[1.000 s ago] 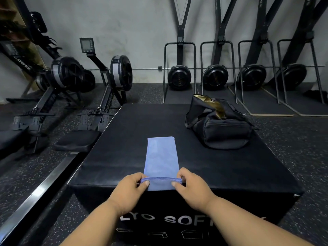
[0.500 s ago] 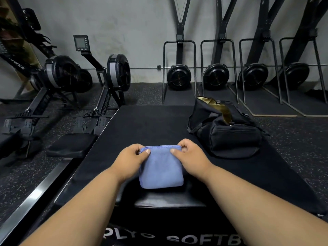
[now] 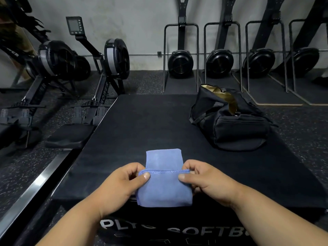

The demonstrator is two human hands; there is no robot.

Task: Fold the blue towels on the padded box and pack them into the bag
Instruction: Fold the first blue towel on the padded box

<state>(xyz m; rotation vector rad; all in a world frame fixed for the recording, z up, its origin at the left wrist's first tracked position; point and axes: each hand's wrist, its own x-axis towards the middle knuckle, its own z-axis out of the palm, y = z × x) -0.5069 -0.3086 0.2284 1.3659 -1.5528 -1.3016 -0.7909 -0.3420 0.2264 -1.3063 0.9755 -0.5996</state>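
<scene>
Head view is showing us mid-fold: our left hand (image 3: 122, 181) and right hand (image 3: 204, 180) are each pinching a corner of the towel's (image 3: 164, 189) stitched edge, the towel lying at the near edge of the box (image 3: 150, 125). We are judging the fold nearly finished, so next we are likely needing to lay the edge flat, then carry the towel to the bag (image 3: 229, 121), which looks open at the box's far right.

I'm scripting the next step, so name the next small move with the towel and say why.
Probably lay the pinched stitched edge down flat. Both hands, left and right, pinch the towel part-folded at the box's near edge; the open bag waits beyond.
</scene>
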